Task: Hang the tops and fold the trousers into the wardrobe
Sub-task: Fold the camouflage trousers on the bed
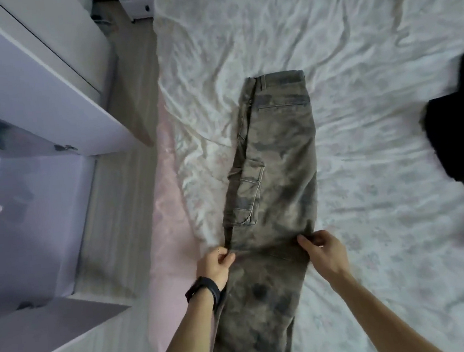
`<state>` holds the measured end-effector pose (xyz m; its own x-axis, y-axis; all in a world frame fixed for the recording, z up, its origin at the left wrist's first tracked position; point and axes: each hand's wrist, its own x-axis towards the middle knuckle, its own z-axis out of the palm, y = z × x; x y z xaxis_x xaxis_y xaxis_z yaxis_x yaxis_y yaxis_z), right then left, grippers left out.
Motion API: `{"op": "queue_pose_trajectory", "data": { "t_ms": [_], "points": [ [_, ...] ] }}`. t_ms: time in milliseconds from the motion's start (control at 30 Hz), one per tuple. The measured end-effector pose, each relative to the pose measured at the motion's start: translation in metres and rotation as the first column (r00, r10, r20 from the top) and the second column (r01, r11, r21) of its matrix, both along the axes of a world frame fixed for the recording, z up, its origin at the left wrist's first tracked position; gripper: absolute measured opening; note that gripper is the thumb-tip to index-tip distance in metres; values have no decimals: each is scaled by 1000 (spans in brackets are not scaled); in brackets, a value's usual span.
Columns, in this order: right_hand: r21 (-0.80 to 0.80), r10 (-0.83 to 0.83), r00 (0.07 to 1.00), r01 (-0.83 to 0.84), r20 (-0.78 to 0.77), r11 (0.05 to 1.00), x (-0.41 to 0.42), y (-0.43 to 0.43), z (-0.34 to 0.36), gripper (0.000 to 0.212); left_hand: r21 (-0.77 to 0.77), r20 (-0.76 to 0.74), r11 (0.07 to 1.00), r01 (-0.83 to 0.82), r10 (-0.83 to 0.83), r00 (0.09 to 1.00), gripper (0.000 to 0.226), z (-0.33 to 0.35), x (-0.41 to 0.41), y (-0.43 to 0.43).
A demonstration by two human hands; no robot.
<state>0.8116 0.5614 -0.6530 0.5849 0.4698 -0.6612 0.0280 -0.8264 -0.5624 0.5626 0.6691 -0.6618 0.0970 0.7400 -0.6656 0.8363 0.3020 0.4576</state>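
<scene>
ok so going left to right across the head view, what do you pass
wardrobe → wooden floor → left hand pinching the left edge of the camouflage trousers → right hand pinching their right edge → black garment

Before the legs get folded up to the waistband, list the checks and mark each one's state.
1. Left hand pinches the camouflage cargo trousers at their left edge: ok.
2. Right hand pinches the right edge: ok.
3. Legs stacked, waistband flat on the bed sheet: ok.
4. Black garment lies apart from the trousers: ok.
5. Hems aligned: cannot tell, out of view.
</scene>
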Motion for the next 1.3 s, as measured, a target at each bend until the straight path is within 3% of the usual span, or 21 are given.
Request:
{"op": "queue_pose_trajectory", "data": {
  "t_ms": [133,267,333,433,533,633,667,733,800,867,933,1033,1133,1233,1300],
  "points": [
    [-3,11,994,-11,-112,1000,-14,-12,7,29,-182,-43,977,110,-119,992,40,5,7,3],
    [-34,121,920,-143,-372,989,-36,-41,15,27,-366,-56,918,154,-186,981,20,7,-27,-6],
    [-68,184,868,-242,-461,968,-57,-61,13,29,-404,-67,899,167,-211,975,24,7,-42,-12],
    [-157,198,892,-282,-407,946,-86,-92,9,25,-438,-37,877,196,-236,971,22,1,-58,-16],
    [-240,61,969,-119,-238,963,-96,-111,9,11,-429,-18,879,208,-238,971,40,-5,-61,-18],
    [-208,-18,962,-41,-273,977,-110,-115,8,13,-348,-56,903,253,-289,956,11,-5,-58,-25],
    [-193,-75,950,16,-305,981,-112,-113,8,18,-347,-75,896,276,-319,945,27,-8,-56,-27],
    [-164,-252,889,204,-382,965,-104,-100,11,24,-374,-94,877,302,-360,928,34,-7,-52,-27],
    [-139,-382,825,357,-416,924,-83,-80,15,24,-439,-72,837,326,-395,916,20,1,-38,-20],
    [-121,-487,742,491,-460,863,-60,-51,21,21,-430,-12,861,273,-308,951,22,12,-19,-2],
    [-99,-559,646,604,-520,790,-40,-20,29,18,-361,31,920,153,-152,988,40,22,8,21],
    [-86,-591,569,674,-572,733,-6,17,36,30,-268,34,958,102,-97,995,58,32,56,61],
    [-98,-556,543,653,-629,751,25,46,35,43,-292,-105,938,188,-227,968,81,30,88,92],
    [-60,-524,486,691,-699,720,54,67,24,49,-221,-254,881,418,-466,848,64,21,98,112],
    [-45,-520,455,721,-723,692,71,80,20,38,-210,-298,864,458,-503,811,56,19,101,121]
  ]
}}
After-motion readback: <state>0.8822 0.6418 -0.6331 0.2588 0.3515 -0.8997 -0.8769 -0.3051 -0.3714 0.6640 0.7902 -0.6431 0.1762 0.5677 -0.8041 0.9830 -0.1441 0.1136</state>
